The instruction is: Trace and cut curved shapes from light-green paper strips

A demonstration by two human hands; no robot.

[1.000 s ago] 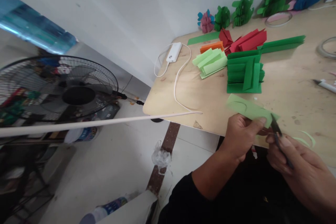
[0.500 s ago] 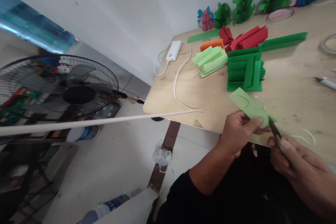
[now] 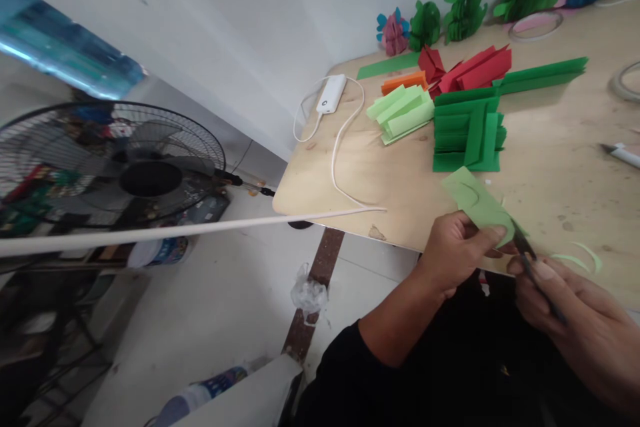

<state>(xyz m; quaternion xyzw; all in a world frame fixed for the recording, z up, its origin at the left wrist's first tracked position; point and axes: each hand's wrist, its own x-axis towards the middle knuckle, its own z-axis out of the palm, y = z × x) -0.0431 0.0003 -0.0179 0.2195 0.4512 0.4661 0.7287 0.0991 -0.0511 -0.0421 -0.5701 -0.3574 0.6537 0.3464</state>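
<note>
My left hand (image 3: 457, 247) pinches a light green paper strip (image 3: 475, 200) over the table's front edge, thumb on top. A curved line is drawn on the strip. In my right hand (image 3: 565, 300) are dark scissors (image 3: 525, 248), their blades at the paper's lower right edge, close to my left fingertips. Thin light green offcuts (image 3: 583, 257) lie on the table just beyond my right hand. Further back, folded dark green papers (image 3: 467, 133) sit beside folded light green papers (image 3: 403, 113).
Red folded papers (image 3: 473, 72) and an orange one (image 3: 404, 83) lie behind. Paper figures (image 3: 465, 10) stand along the wall. A white power bank (image 3: 331, 93) trails a cable across the table's left side. A tape roll (image 3: 535, 25) and a pen (image 3: 623, 154) lie right. A fan (image 3: 150, 177) stands left.
The scissors' blades have moved further along the paper's right edge, and a narrow sliver now stands off beside them. The strip has shifted slightly to the right with my left hand.
</note>
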